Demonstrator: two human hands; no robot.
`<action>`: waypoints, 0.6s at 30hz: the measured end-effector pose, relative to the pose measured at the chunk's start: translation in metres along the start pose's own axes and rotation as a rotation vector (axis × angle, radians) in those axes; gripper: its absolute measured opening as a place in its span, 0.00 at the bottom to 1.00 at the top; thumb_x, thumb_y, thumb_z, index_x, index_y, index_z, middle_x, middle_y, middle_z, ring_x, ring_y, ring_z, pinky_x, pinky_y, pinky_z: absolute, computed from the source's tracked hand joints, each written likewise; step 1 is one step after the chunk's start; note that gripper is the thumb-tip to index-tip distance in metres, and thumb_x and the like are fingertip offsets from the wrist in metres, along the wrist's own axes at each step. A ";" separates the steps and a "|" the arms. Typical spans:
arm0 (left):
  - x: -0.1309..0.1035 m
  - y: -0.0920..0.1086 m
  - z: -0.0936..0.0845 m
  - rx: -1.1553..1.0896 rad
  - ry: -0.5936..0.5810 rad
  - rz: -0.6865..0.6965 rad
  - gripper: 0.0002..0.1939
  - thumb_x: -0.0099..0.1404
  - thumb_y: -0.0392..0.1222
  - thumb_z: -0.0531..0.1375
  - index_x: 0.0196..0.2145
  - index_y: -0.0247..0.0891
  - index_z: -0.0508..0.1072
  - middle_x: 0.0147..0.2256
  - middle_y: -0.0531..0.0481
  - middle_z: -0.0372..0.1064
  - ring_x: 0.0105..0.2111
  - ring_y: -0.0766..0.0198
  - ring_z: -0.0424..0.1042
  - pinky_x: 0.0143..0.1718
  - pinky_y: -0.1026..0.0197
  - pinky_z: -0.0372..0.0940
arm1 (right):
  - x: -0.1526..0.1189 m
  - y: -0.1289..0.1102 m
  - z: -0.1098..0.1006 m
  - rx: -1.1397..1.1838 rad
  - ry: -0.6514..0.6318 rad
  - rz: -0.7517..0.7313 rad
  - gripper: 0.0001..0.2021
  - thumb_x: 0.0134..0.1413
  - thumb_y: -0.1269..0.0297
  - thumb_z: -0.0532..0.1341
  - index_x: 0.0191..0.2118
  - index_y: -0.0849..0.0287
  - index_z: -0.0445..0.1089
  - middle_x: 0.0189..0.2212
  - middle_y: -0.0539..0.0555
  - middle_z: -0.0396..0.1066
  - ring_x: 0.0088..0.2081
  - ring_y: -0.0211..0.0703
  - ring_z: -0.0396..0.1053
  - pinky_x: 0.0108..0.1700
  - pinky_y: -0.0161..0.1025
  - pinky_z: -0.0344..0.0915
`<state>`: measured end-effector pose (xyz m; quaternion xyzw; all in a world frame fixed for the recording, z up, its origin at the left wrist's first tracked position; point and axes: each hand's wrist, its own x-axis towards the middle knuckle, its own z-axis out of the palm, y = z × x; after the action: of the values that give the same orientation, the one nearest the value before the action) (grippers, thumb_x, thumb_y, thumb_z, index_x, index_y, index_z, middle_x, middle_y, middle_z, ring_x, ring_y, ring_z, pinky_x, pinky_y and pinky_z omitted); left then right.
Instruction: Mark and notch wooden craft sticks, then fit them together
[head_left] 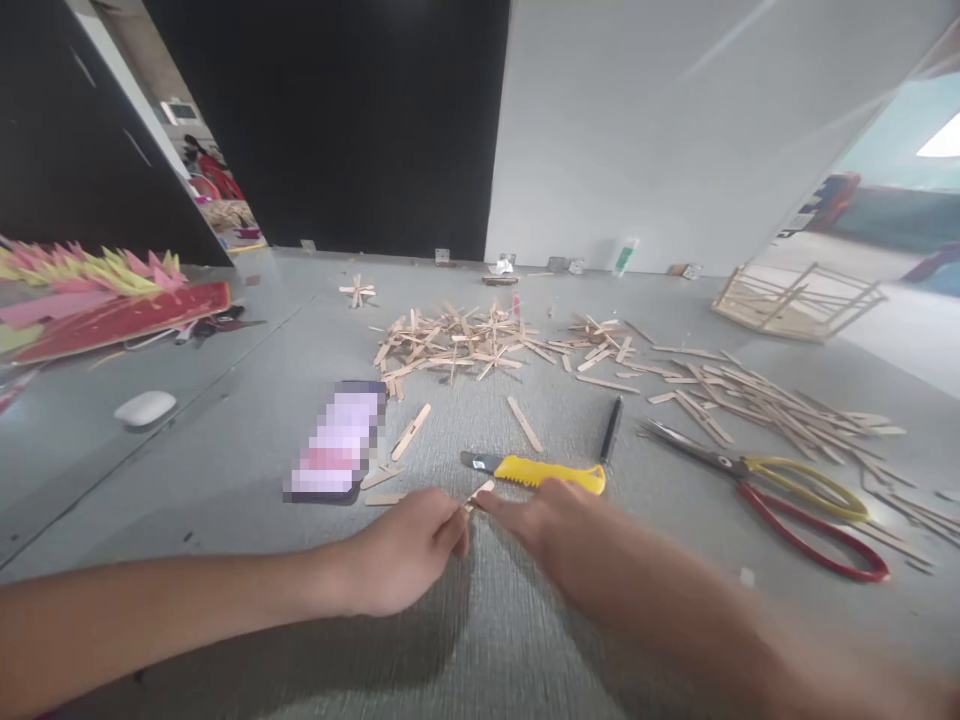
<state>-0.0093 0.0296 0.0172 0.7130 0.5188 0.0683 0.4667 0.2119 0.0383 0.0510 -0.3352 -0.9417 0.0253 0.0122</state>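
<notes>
Low over the table's front part, my left hand point(409, 550) is closed, its thumb and fingers pinching a short wooden craft stick point(480, 493). From the other side my right hand point(559, 525) meets the same stick near its end, index fingertip on it and the other fingers curled under. Just beyond my right hand lies a yellow utility knife point(547, 471) with its blade pointing left. Two single craft sticks rest farther out, one on the left point(411, 432) and one on the right point(524, 424). More stick pieces point(384, 499) lie beside my left hand.
A phone point(336, 442) lies left, with a white mouse-like object point(145, 408) beyond. A black pen point(612, 430) and large scissors point(757, 480) are on the right. Heaped sticks point(465, 340) stretch across the back. A stick frame point(799, 303) stands far right, a red board point(127, 322) far left.
</notes>
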 end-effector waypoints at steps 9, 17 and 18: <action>0.000 0.000 0.002 -0.042 0.031 0.004 0.21 0.77 0.52 0.45 0.28 0.40 0.60 0.26 0.55 0.58 0.27 0.63 0.60 0.29 0.60 0.55 | -0.028 -0.014 0.058 0.223 0.008 0.117 0.40 0.55 0.82 0.51 0.74 0.64 0.50 0.32 0.56 0.78 0.28 0.45 0.75 0.31 0.39 0.72; -0.031 0.028 -0.010 -0.017 0.268 0.135 0.22 0.81 0.54 0.41 0.30 0.42 0.55 0.26 0.57 0.55 0.27 0.65 0.56 0.30 0.61 0.55 | -0.022 -0.013 0.058 0.368 0.470 0.037 0.36 0.66 0.81 0.47 0.76 0.55 0.41 0.34 0.52 0.75 0.39 0.44 0.78 0.43 0.41 0.77; -0.035 0.030 -0.012 -0.006 0.282 0.181 0.21 0.81 0.53 0.42 0.30 0.42 0.55 0.26 0.57 0.55 0.26 0.65 0.56 0.29 0.61 0.55 | -0.020 -0.013 0.060 0.349 0.501 0.017 0.36 0.66 0.81 0.47 0.76 0.56 0.40 0.36 0.53 0.76 0.42 0.45 0.78 0.46 0.42 0.77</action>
<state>-0.0118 0.0082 0.0597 0.7388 0.5127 0.2108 0.3833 0.2167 0.0127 -0.0078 -0.3315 -0.8880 0.1032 0.3015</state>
